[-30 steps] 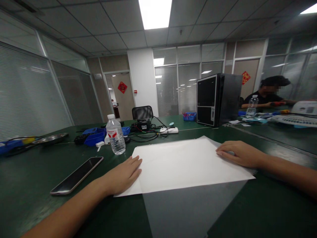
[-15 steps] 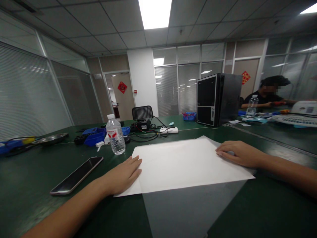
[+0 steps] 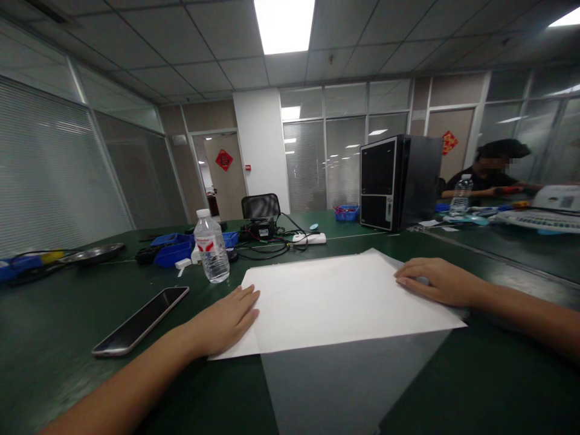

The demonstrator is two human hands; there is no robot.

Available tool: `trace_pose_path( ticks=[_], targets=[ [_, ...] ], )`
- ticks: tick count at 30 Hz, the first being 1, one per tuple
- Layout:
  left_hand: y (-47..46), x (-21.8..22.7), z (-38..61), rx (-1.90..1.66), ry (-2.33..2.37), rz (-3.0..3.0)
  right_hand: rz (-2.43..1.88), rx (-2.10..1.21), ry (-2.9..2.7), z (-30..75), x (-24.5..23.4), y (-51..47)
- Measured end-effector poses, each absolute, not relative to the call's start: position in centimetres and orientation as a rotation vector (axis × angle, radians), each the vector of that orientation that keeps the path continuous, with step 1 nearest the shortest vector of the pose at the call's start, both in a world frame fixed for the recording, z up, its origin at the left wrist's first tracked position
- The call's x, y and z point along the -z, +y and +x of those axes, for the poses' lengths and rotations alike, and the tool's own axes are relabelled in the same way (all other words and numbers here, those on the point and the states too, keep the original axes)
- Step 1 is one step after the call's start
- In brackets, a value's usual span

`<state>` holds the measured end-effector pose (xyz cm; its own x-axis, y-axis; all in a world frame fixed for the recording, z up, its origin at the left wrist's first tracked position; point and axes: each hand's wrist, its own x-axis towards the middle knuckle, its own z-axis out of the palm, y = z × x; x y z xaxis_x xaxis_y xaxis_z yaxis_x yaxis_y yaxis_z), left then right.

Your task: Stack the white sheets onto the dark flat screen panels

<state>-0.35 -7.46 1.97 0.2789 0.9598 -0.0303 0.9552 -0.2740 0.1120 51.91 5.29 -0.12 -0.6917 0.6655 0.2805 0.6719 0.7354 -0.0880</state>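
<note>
A large white sheet of paper (image 3: 335, 302) lies flat on the dark green table (image 3: 58, 314) in front of me. My left hand (image 3: 224, 320) rests palm down on the sheet's left edge, fingers stretched out and together. My right hand (image 3: 437, 281) lies flat on the sheet's right edge, fingers extended. Neither hand holds anything. A grey translucent sheet (image 3: 344, 386) lies nearer to me, partly under the paper.
A black smartphone (image 3: 140, 320) lies left of my left hand. Behind it stands a water bottle (image 3: 211, 246), with blue bins (image 3: 172, 249), cables and a charger. A black computer tower (image 3: 399, 181) stands at the back right. Another person (image 3: 492, 172) sits far right.
</note>
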Motion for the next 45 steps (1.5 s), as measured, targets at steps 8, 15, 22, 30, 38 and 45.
trace_pose_path(
  ticks=[8, 15, 22, 30, 38, 45],
  targets=[
    [-7.47, -1.92, -0.42, -0.075, 1.818, 2.432, -1.025, 0.041, -2.628, 51.86, 0.04, 5.15],
    [-7.66, -2.15, -0.29, -0.063, 1.829, 2.404, -1.066, 0.019, -2.635, 51.85, -0.02, 5.14],
    [-7.69, -2.32, -0.05, -0.051, 1.835, 2.394, -1.043, -0.013, -2.632, 51.89, -0.03, 5.26],
    [-7.68, -2.40, 0.05, 0.040, 1.841, 2.422, -1.046, -0.013, -2.624, 51.77, 0.01, 5.20],
    [-7.74, -2.35, -0.02, -0.047, 1.835, 2.411, -1.050, 0.008, -2.639, 51.86, 0.07, 5.36],
    [-7.67, -2.41, 0.05, 0.010, 1.849, 2.397, -1.029, -0.009, -2.626, 52.00, 0.11, 5.39]
  ],
)
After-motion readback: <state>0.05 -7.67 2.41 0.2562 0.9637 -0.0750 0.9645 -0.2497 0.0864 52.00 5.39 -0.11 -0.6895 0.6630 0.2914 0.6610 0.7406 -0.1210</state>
